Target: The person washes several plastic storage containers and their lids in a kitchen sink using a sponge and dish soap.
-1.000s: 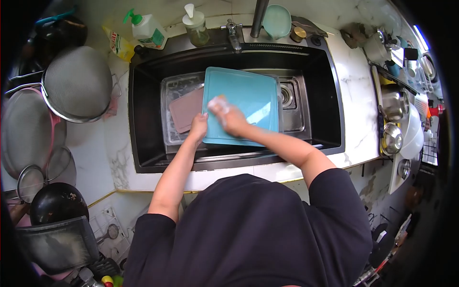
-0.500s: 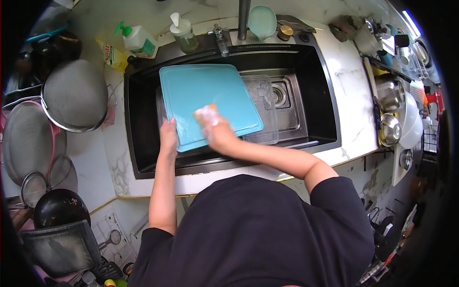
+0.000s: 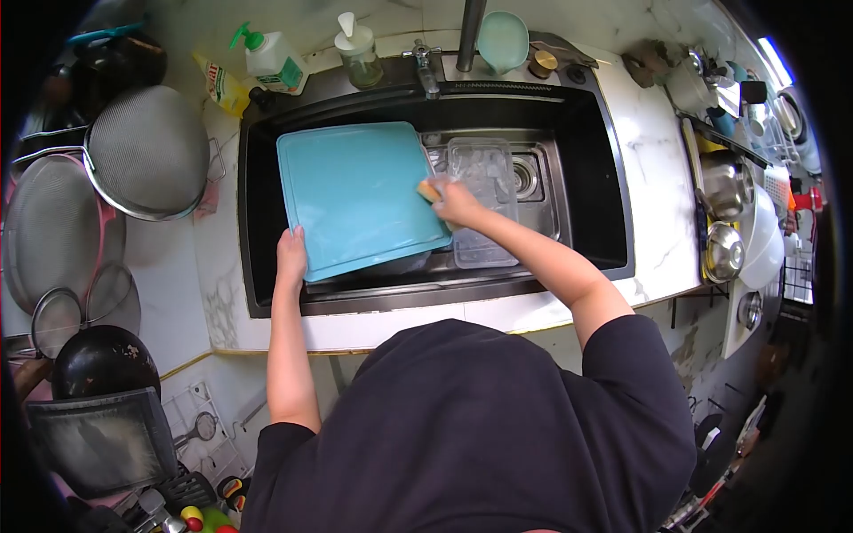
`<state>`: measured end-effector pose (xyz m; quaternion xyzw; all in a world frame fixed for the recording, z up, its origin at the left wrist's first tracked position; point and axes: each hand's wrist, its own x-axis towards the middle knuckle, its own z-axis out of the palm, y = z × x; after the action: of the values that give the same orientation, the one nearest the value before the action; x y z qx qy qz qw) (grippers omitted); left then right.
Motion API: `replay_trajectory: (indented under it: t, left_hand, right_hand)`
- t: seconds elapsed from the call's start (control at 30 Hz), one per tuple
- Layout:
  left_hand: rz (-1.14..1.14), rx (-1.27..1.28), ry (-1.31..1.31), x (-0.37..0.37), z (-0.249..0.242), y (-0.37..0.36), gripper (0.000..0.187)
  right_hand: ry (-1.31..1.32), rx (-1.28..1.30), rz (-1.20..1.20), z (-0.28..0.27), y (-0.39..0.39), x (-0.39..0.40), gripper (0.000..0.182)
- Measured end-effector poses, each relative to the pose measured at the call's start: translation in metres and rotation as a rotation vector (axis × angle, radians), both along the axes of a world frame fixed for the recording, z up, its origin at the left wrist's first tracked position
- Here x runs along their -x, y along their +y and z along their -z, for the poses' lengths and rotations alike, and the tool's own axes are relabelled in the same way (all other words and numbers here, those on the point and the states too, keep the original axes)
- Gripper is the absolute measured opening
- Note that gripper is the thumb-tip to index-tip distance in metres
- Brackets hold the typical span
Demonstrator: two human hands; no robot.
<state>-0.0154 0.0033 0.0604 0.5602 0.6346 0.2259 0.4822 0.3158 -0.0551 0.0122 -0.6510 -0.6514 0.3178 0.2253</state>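
A light-blue rectangular lid with rounded corners and a raised rim is held over the left part of the black sink. My left hand grips its lower left edge, fingers partly hidden by the lid. At the lid's right edge, my right hand is closed around an orange-yellow sponge, pressing it against the rim. Beneath and to the right, a clear plastic container rests in the sink, partly covered by my right forearm.
A faucet stands at the sink's back edge. Behind it are a clear pump bottle, a white bottle with a green pump and a mint-green scoop. Strainers hang on the left; steel bowls sit at right.
The lid has shifted left, uncovering more of the clear container. My right hand has moved the sponge from the lid's middle to its right edge. My left hand keeps its grip.
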Motion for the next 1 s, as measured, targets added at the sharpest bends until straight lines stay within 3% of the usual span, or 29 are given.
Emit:
replay_trajectory:
  t: [0.03,0.07,0.1,0.17,0.2,0.27,0.4,0.5,0.6,0.63,0.7,0.77,0.8,0.87,0.9,1.0]
  left_hand:
    - [0.0,-0.001,-0.004,0.004,0.007,0.006,0.032]
    - [0.005,0.022,0.155,0.008,0.012,0.011,0.034]
    - [0.011,0.045,0.315,0.01,0.018,0.016,0.037]
    - [0.01,0.042,0.353,0.01,0.03,0.023,0.042]
    - [0.01,0.042,0.395,0.009,0.036,0.024,0.049]
    - [-0.018,0.09,0.474,0.001,0.044,0.026,0.056]
    - [0.047,0.111,0.656,-0.021,0.053,0.03,0.072]
    - [0.143,-0.034,0.423,-0.049,0.06,0.022,0.05]
    - [0.555,0.121,0.164,-0.108,0.055,-0.007,0.034]
    - [0.665,0.203,0.15,-0.129,0.054,-0.02,0.032]
    - [1.001,0.093,0.248,-0.167,0.073,-0.041,0.026]
    - [1.2,0.041,0.487,-0.203,0.078,-0.055,0.02]
    - [1.208,0.049,0.481,-0.214,0.075,-0.058,0.02]
    - [0.969,0.066,0.581,-0.231,0.067,-0.063,0.017]
    - [1.002,-0.095,0.634,-0.236,0.063,-0.067,0.016]
    - [1.06,-0.238,0.688,-0.249,0.059,-0.076,0.014]
  right_hand:
    - [0.03,0.118,0.059,0.006,-0.001,-0.011,0.05]
    - [0.027,0.117,0.06,0.005,-0.005,-0.016,0.05]
    - [-0.126,0.126,0.141,0.003,-0.011,-0.018,0.055]
    - [-0.296,0.129,0.217,0.003,-0.02,-0.023,0.062]
    - [-0.295,0.133,0.221,0.004,-0.024,-0.024,0.062]
    - [-0.106,0.5,0.204,0.007,-0.03,-0.027,0.056]
    - [-0.036,0.591,0.082,0.035,-0.044,-0.025,0.05]
    - [-0.218,0.714,-0.098,0.044,-0.046,-0.021,0.043]
    - [-0.203,0.687,-0.073,0.031,-0.038,-0.041,0.039]
    - [-0.277,0.629,-0.042,0.039,-0.033,-0.055,0.035]
    - [-0.422,0.511,0.132,0.01,-0.028,-0.072,0.036]
    - [-0.537,0.575,0.113,0.003,-0.023,-0.096,0.04]
    - [-0.537,0.586,0.115,-0.007,-0.027,-0.097,0.04]
    - [-0.479,0.705,0.07,-0.034,-0.032,-0.103,0.044]
    - [-0.502,0.827,0.051,-0.06,-0.035,-0.095,0.044]
    - [-0.684,0.752,-0.047,-0.019,-0.056,-0.104,0.047]
